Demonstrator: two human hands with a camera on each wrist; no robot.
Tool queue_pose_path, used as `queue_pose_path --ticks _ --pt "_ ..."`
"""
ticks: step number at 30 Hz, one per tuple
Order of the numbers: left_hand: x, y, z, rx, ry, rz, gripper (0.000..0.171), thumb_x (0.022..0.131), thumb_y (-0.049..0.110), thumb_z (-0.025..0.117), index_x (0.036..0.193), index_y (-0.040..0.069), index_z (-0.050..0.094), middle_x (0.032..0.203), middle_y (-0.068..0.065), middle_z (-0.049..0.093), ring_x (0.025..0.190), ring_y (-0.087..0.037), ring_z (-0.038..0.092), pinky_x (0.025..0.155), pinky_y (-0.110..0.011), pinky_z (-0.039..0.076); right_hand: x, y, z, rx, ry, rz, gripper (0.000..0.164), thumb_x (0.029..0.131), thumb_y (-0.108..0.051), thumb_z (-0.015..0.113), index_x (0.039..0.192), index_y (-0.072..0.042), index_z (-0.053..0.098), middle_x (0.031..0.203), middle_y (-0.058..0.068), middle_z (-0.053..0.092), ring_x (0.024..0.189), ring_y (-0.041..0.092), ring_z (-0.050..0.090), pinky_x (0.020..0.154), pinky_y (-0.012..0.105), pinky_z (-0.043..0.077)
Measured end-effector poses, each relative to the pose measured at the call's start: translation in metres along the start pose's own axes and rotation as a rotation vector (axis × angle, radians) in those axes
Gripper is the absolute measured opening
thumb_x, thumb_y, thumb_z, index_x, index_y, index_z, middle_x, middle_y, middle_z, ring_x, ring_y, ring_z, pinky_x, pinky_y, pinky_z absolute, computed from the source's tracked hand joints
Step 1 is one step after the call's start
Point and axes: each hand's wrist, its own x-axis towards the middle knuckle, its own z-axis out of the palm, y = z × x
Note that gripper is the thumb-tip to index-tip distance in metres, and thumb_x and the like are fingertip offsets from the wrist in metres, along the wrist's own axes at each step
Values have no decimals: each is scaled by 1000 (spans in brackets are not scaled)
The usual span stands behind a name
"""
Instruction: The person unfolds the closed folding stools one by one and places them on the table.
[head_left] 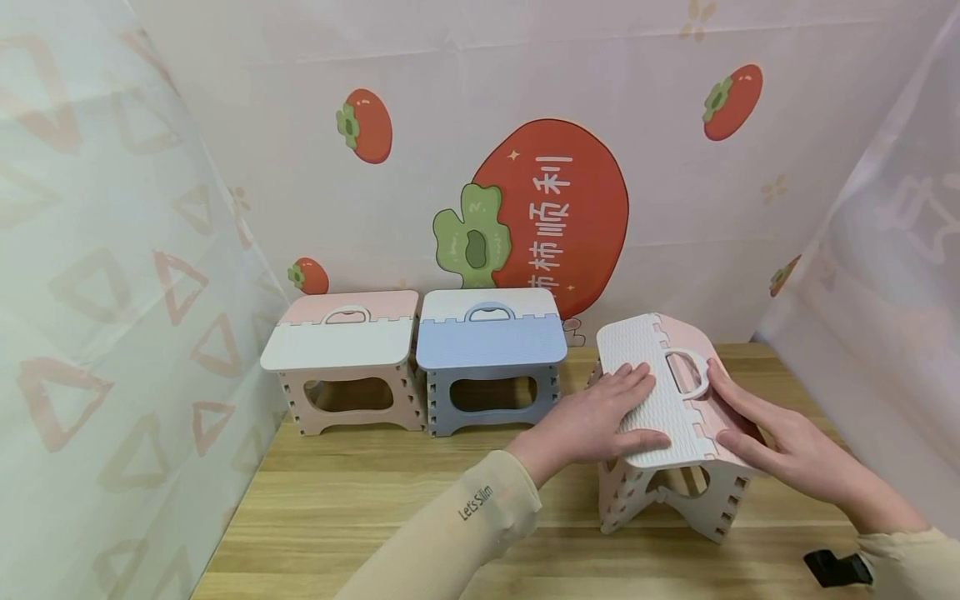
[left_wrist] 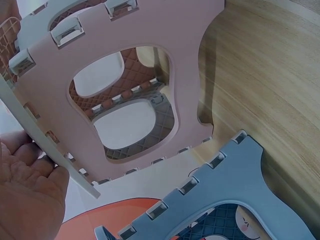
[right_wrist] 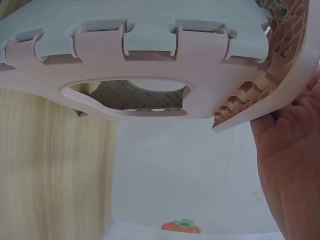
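Note:
A folding step stool [head_left: 648, 392] with a white and pink seat stands at the right of the table, turned at an angle. Its pink half slopes down from the seam, beside a white loop handle [head_left: 701, 375]. My left hand [head_left: 600, 412] lies with fingers stretched out on the white half. On the pink half rests my right hand [head_left: 787, 442], its extended fingers near the handle and the thumb toward the near edge. From below, the left wrist view shows a pink leg panel [left_wrist: 187, 75]; the right wrist view shows the ribbed underside [right_wrist: 260, 95] of the pink half.
Left of this stool stand a blue and white folding stool [head_left: 491, 342] and a pink and white one [head_left: 341, 346], both unfolded, side by side near the back. A black object [head_left: 836, 568] is at the right wrist. Printed cloth walls [head_left: 247, 167] enclose the wooden table [head_left: 337, 517].

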Motion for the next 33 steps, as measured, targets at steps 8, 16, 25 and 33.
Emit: queue_pose_path --ticks 8,16,25,33 --pt "0 0 0 19 -1 -5 87 96 75 43 165 29 18 170 14 8 156 -4 5 125 -27 16 -1 0 0 -15 6 -8 82 94 -7 71 163 -18 28 168 -3 26 140 -19 26 97 0 27" --pt "0 1 0 44 -11 -10 87 95 77 41 165 29 18 170 15 8 156 -4 5 125 -25 15 -3 0 1 -25 6 12 80 94 -9 72 162 -20 31 168 -3 28 138 -21 26 95 0 27" --pt "0 2 -1 84 -11 -12 87 96 77 39 165 29 20 170 14 10 156 -4 6 125 -24 13 -2 1 1 -40 20 -3 79 93 -8 73 161 -19 34 166 -2 32 138 -20 27 97 -1 26" --pt "0 2 -1 95 -11 -10 86 96 78 39 164 29 21 170 14 12 156 -4 7 126 -27 14 -3 2 2 -44 21 -2 79 92 -9 74 160 -19 36 166 -4 33 138 -21 27 96 -1 26"
